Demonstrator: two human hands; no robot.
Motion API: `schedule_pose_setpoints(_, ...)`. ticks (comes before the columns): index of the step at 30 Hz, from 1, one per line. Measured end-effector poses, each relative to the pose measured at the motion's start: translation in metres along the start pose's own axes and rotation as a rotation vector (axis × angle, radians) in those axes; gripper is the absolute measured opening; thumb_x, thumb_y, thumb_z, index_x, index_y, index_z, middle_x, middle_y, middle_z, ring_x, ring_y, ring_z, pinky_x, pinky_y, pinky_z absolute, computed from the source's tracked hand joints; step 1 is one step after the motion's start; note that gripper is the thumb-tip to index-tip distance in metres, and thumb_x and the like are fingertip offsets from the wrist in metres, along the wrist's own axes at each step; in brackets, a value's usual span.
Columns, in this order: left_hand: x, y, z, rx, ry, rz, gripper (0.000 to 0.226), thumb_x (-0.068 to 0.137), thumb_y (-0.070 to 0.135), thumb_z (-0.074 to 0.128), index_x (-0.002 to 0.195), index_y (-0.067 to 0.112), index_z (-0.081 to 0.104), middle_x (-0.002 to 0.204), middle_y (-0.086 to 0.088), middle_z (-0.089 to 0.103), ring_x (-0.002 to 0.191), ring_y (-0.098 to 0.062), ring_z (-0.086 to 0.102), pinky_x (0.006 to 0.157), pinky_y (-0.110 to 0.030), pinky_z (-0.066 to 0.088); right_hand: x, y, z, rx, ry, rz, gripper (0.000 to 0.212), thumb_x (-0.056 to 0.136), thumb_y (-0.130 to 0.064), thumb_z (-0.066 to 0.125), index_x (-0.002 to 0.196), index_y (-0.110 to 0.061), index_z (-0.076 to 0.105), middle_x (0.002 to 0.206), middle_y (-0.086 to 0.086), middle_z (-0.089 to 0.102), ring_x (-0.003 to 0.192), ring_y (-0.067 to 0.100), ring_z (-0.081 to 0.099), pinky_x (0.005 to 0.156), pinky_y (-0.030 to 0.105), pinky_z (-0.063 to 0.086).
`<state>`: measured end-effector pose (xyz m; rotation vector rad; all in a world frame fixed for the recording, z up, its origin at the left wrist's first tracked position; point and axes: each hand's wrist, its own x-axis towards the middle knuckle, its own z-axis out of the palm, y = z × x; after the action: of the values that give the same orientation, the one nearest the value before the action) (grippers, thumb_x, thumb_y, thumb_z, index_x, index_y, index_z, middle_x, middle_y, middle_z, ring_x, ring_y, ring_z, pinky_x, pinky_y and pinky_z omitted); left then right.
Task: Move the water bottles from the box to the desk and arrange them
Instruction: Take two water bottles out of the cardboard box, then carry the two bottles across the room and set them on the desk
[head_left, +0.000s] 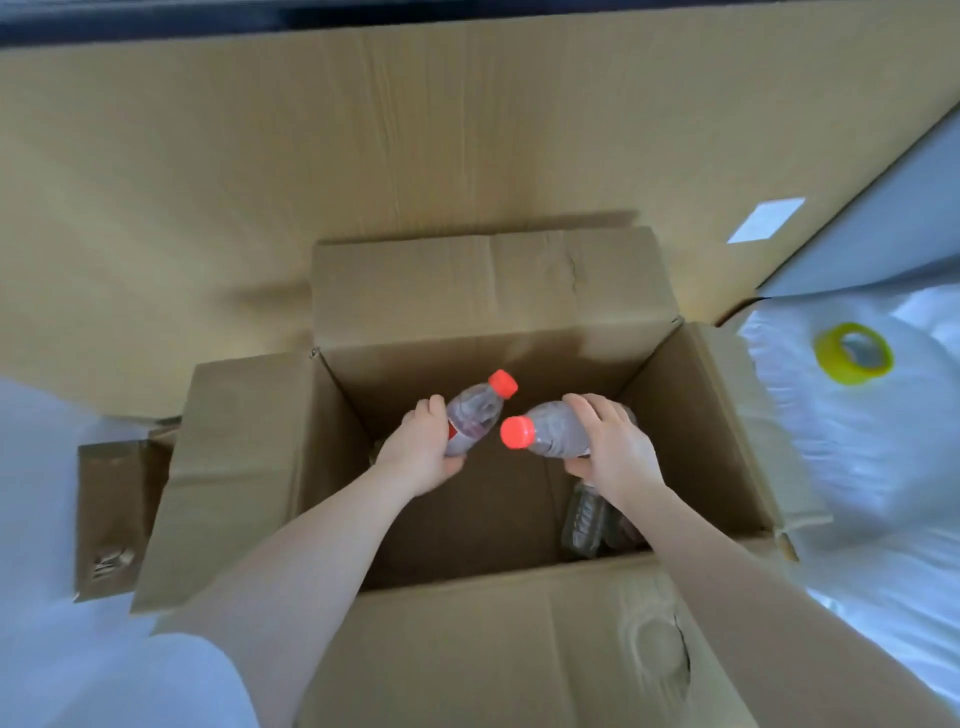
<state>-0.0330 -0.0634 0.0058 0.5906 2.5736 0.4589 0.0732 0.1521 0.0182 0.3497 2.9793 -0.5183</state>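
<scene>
Left hand (423, 449) gripping left bottle (475, 415), right hand (613, 447) gripping right bottle (556, 428), dim bottles (587, 519) in box (701, 441) half hidden by wrist

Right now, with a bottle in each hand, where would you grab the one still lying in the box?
The lying bottle rests on its side on the floor of the box, close to the near wall, so only its upper side is open. I would probably reach straight down from above and close the fingers across its ribbed middle. Its cap is hidden.
</scene>
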Motion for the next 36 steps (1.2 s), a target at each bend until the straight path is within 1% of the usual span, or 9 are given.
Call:
schedule_pose_setpoints(10, -0.054, 0.060, -0.056, -0.271, 0.174, 0.238, 0.041, 0.082, 0.032, 0.073, 0.110, 0.019, 0.046, 0.102, 0.004, 0.047, 0.091, -0.008, 0.050, 0.071, -0.015, 0.037, -0.056, -0.010, -0.091, 0.323, 0.293, 0.021, 0.064, 0.071, -0.017, 0.076, 0.130, -0.025, 0.052, 0.128, -0.010, 0.053, 0.117, 0.015, 0.049, 0.084, 0.030, 0.046)
schedule_pose_setpoints(12, -0.065, 0.084, -0.066, -0.313, 0.222, 0.273, 0.041, 0.082, 0.031, 0.074, 0.110, 0.023, 0.045, 0.100, 0.008, 0.048, 0.092, -0.008, 0.052, 0.070, -0.014, 0.038, -0.071, -0.006, -0.112, 0.406, 0.340, 0.023, 0.061, 0.070, -0.019, 0.077, 0.125, -0.026, 0.053, 0.121, -0.010, 0.055, 0.109, 0.015, 0.053, 0.082, 0.032, 0.048)
schedule_pose_setpoints(16, -0.092, 0.145, -0.084, -0.485, 0.287, 0.337, 0.042, 0.082, 0.029, 0.076, 0.110, 0.021, 0.046, 0.098, 0.013, 0.052, 0.088, -0.001, 0.058, 0.067, -0.012, 0.044, -0.109, 0.013, -0.150, 0.478, 0.453, 0.011, 0.061, 0.066, -0.026, 0.082, 0.118, -0.031, 0.052, 0.101, -0.022, 0.051, 0.096, 0.008, 0.052, 0.070, 0.012, 0.035)
schedule_pose_setpoints(20, -0.127, 0.212, -0.087, -0.733, 0.273, 0.409, 0.033, 0.083, 0.022, 0.075, 0.107, 0.023, 0.051, 0.096, 0.010, 0.066, 0.088, -0.001, 0.065, 0.072, -0.012, 0.049, -0.160, 0.038, -0.181, 0.611, 0.577, 0.043, 0.067, 0.059, -0.032, 0.087, 0.116, -0.035, 0.052, 0.101, -0.020, 0.058, 0.090, -0.001, 0.056, 0.069, 0.011, 0.038)
schedule_pose_setpoints(22, -0.145, 0.242, -0.083, -0.884, 0.215, 0.448, 0.024, 0.087, 0.018, 0.071, 0.104, 0.025, 0.055, 0.090, 0.017, 0.070, 0.086, 0.003, 0.066, 0.072, -0.011, 0.050, -0.187, 0.048, -0.194, 0.727, 0.617, 0.067, 0.066, 0.058, -0.034, 0.089, 0.112, -0.040, 0.053, 0.100, -0.024, 0.061, 0.091, -0.006, 0.056, 0.071, 0.012, 0.042)
schedule_pose_setpoints(25, -0.170, 0.285, -0.070, -1.072, 0.017, 0.459, 0.035, 0.091, 0.025, 0.064, 0.122, 0.013, 0.053, 0.110, 0.001, 0.069, 0.102, -0.014, 0.066, 0.090, -0.034, 0.055, -0.236, 0.066, -0.211, 0.838, 0.688, 0.118, 0.053, 0.061, -0.028, 0.088, 0.097, -0.046, 0.054, 0.088, -0.031, 0.063, 0.085, -0.009, 0.058, 0.065, 0.010, 0.047)
schedule_pose_setpoints(29, -0.194, 0.336, -0.050, -1.215, -0.245, 0.568, 0.046, 0.086, 0.038, 0.055, 0.122, 0.010, 0.053, 0.099, -0.007, 0.066, 0.088, -0.022, 0.066, 0.074, -0.036, 0.055, -0.295, 0.084, -0.227, 1.010, 0.816, 0.190, 0.029, 0.071, -0.020, 0.085, 0.091, -0.028, 0.066, 0.080, -0.017, 0.070, 0.069, -0.004, 0.064, 0.057, 0.009, 0.046)
schedule_pose_setpoints(33, -0.210, 0.380, -0.029, -1.272, -0.422, 0.486, 0.045, 0.081, 0.045, 0.057, 0.118, 0.020, 0.056, 0.091, -0.003, 0.071, 0.081, -0.020, 0.069, 0.064, -0.034, 0.058, -0.346, 0.087, -0.238, 1.212, 0.915, 0.258, 0.020, 0.074, -0.025, 0.080, 0.092, -0.025, 0.070, 0.086, -0.002, 0.075, 0.077, 0.015, 0.073, 0.060, 0.019, 0.055)
schedule_pose_setpoints(36, -0.222, 0.402, -0.015, -1.207, -0.596, 0.494, 0.050, 0.075, 0.052, 0.058, 0.113, 0.019, 0.060, 0.084, -0.003, 0.074, 0.072, -0.019, 0.072, 0.058, -0.032, 0.057, -0.381, 0.084, -0.243, 1.232, 1.022, 0.371, 0.018, 0.081, -0.026, 0.075, 0.097, -0.021, 0.069, 0.087, -0.001, 0.076, 0.078, 0.017, 0.073, 0.060, 0.021, 0.055)
